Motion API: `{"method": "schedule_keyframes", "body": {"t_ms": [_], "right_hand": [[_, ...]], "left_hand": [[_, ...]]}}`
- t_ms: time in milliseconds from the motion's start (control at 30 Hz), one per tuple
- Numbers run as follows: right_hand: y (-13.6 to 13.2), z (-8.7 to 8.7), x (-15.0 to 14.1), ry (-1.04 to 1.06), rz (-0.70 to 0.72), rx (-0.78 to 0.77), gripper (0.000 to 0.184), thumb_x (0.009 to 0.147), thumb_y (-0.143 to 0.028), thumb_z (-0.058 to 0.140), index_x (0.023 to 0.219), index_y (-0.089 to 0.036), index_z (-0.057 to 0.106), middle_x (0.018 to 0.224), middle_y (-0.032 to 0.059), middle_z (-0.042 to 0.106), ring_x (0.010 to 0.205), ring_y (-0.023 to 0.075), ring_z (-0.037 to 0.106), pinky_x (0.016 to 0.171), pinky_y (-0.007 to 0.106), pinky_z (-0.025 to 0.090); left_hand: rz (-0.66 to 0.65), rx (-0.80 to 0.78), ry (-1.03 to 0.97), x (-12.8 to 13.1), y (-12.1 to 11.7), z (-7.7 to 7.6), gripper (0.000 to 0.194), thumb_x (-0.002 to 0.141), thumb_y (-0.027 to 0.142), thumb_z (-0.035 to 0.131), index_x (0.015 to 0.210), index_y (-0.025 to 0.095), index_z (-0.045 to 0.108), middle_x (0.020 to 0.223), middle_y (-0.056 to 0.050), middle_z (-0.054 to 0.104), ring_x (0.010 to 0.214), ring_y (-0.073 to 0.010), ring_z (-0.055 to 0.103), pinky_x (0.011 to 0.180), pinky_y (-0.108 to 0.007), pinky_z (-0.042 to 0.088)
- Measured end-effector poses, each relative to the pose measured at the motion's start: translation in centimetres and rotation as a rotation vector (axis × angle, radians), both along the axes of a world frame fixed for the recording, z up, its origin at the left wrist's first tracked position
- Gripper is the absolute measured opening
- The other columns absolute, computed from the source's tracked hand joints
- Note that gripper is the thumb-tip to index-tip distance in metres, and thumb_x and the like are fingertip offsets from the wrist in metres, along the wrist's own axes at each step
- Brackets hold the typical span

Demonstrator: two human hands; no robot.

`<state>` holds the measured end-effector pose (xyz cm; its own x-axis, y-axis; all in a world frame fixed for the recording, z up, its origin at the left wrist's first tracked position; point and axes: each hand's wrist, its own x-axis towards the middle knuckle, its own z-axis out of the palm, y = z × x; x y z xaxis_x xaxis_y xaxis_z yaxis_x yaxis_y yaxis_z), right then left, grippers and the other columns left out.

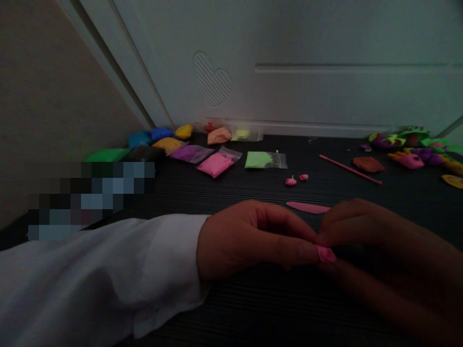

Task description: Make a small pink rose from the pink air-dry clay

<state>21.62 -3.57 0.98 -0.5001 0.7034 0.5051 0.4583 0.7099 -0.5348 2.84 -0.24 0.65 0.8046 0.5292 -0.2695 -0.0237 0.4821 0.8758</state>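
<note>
A small pink clay rose (326, 254) with folded petals is pinched between the fingertips of both hands, above the dark tabletop. My left hand (258, 236), in a white sleeve, presses thumb and index finger on its left side. My right hand (383, 250) is closed on it from the right, its lower fingers in shadow. Just beyond the hands lies a pink modelling knife (307, 207), its right end hidden behind my right hand. Farther off sit a pink clay bud (291, 181) and a second bud (304, 177), both with green bits.
Bags of coloured clay line the back left, among them a pink bag (216, 163) and a light green bag (259, 160). Right of them lie a thin pink stick tool (350, 169), a reddish-brown clay lump (368, 164) and several finished clay shapes (407, 158). A white panel (307, 96) rises behind.
</note>
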Motion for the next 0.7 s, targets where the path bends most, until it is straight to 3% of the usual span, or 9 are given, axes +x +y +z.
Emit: {"method": "schedule_keyframes", "body": {"t_ms": [433,567,700], "right_hand": [[0.1,-0.1,0.2,-0.007,0.006,-0.021,0.008,0.079,-0.021,0.055,0.085,-0.025,0.053,0.076,-0.0052,0.061,0.072,0.0063,0.057,0.063,0.015,0.049],[0.5,-0.5,0.7,-0.111,-0.024,0.039,0.009,0.078,-0.021,0.055,0.086,-0.024,0.052,0.08,-0.0015,0.06,0.073,0.0102,0.057,0.06,0.02,0.048],[1.3,-1.4,0.8,-0.276,-0.063,0.097,0.01,0.079,-0.019,0.053,0.087,-0.023,0.056,0.084,0.0017,0.06,0.077,0.0159,0.055,0.067,0.032,0.044]], "left_hand": [[0.054,0.041,-0.014,0.3,-0.1,-0.1,0.009,0.075,0.01,0.057,0.077,0.015,0.065,0.073,0.004,0.059,0.064,-0.0033,0.05,0.06,-0.014,0.038],[0.229,0.294,0.094,-0.6,0.7,0.2,0.008,0.076,0.019,0.058,0.073,0.014,0.063,0.065,0.004,0.057,0.06,-0.0052,0.047,0.057,-0.018,0.037],[0.505,0.57,0.138,-1.9,2.2,0.3,0.011,0.079,0.02,0.054,0.072,0.016,0.062,0.069,0.004,0.057,0.065,-0.0077,0.049,0.06,-0.02,0.037]]}}
